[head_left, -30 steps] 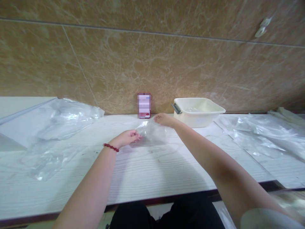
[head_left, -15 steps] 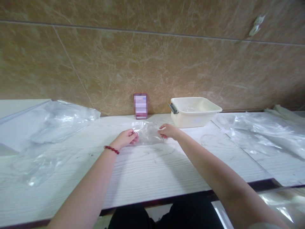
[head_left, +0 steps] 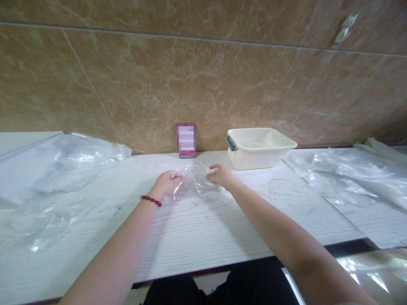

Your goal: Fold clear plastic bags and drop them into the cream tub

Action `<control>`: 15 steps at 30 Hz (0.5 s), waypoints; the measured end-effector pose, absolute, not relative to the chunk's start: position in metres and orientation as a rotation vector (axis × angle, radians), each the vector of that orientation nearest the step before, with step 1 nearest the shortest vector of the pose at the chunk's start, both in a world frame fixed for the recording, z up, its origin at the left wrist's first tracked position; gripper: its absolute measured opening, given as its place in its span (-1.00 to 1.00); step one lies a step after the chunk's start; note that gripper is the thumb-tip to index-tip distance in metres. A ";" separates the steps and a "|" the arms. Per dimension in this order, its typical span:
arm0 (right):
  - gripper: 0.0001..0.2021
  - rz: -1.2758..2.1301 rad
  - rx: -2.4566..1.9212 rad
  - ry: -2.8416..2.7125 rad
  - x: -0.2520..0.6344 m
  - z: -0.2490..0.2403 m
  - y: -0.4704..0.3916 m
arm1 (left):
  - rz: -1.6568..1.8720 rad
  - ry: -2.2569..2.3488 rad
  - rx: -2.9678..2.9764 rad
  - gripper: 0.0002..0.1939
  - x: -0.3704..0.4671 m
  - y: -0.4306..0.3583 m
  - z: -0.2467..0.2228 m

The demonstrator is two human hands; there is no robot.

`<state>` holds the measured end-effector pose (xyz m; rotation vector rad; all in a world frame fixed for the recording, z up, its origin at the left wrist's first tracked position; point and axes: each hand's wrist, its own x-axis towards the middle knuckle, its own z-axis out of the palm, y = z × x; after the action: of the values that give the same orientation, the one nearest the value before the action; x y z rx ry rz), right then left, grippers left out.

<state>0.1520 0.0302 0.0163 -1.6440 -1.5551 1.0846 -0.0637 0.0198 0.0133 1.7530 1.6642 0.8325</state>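
- Clear, thin plastic film [head_left: 192,182] lies creased between the 2 hands, low over the white wood-grain surface [head_left: 206,237].
- The left hand [head_left: 165,183] has thumb and fingers together, clamped on the film's left edge; a dark red beaded bracelet [head_left: 151,199] circles that wrist.
- The right hand [head_left: 224,176] curls at the opposite edge, index finger raised; whether it pinches the film, I cannot tell.
- The film has just puckered, from flatter to more crumpled, so its outline is now harder to read.
- Just behind it, a red-edged phone [head_left: 186,140] stands upright by the brown marbled wall [head_left: 152,84], its screen blurred.
- A cream plastic tub [head_left: 254,160] with a grey handle sits beyond the right hand, near but not between the hands.
- Farther out are 2 loose heaps: left clear plastic [head_left: 85,159] and right clear plastic [head_left: 356,173].
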 end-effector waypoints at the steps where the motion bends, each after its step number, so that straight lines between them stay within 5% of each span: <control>1: -0.55 1.100 -1.638 -1.552 0.151 0.016 0.031 | 0.838 1.670 1.751 -0.68 -0.063 0.020 0.014; 6: -0.50 1.125 -1.678 -1.491 0.150 0.014 0.033 | 0.981 1.394 1.599 -0.66 -0.058 0.021 0.010; 15: -0.68 1.185 -1.565 -1.453 0.155 0.023 0.026 | 1.072 1.243 1.238 -0.60 -0.063 0.019 0.017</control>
<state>0.1549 0.0260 0.0232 -1.5648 -1.4534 1.1850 -0.0634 0.0192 0.0172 1.2382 1.2426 1.0718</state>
